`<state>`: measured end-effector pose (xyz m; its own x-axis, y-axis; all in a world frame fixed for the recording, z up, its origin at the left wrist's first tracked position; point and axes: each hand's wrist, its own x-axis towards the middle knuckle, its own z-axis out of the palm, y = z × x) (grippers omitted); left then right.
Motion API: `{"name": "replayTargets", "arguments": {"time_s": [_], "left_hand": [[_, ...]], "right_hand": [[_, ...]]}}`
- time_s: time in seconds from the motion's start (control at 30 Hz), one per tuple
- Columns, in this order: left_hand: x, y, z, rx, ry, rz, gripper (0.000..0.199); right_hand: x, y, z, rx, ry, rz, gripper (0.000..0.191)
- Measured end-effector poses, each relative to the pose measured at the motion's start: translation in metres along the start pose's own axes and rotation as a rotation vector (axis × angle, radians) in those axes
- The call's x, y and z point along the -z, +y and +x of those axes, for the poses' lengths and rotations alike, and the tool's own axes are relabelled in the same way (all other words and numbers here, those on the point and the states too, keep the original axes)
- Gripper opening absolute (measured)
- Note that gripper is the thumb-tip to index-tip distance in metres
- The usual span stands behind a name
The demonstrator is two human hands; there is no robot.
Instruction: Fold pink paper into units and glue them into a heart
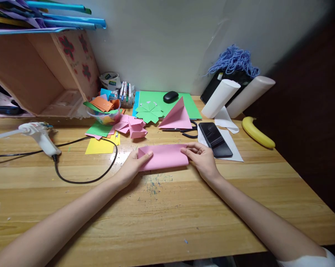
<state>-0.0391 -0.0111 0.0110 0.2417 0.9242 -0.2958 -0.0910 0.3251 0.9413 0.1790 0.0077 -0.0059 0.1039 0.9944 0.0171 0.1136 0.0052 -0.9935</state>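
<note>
Bare wood runs from the worktop's [167,215] front edge, at six o'clock, up to my folded pink paper [164,158] at the centre. My left fingers [145,158] pinch its nine-o'clock end, my right fingers [188,152] its three-o'clock end. The cable [81,182] loops at nine; the phone [216,140] lies near my right fingers at two. Beyond, scissors [194,129] sit at one, and the banana [258,133] lies at two by the right edge.

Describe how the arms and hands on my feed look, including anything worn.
The left hand and right hand wear no gloves; no ring or watch shows. The visible forearms are uncovered. A white sleeve shows on the right arm; no left sleeve is in view.
</note>
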Motion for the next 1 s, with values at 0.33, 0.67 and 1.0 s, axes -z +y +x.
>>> {"name": "replayTargets", "arguments": {"time_s": [0.33,0.67,1.0], "left_hand": [[0.019,0.023,0.006,-0.086,-0.052,0.609,0.022],[0.002,0.037,-0.009,-0.309,-0.276,1.161,0.034],[-0.014,0.024,-0.015,-0.503,0.002,1.097,0.027]], "right_hand": [[0.001,-0.001,0.0,-0.029,-0.057,0.012,0.025],[-0.008,-0.018,-0.018,-0.094,-0.272,0.036,0.023],[-0.021,-0.027,-0.04,-0.254,-0.409,0.287,0.042]]}}
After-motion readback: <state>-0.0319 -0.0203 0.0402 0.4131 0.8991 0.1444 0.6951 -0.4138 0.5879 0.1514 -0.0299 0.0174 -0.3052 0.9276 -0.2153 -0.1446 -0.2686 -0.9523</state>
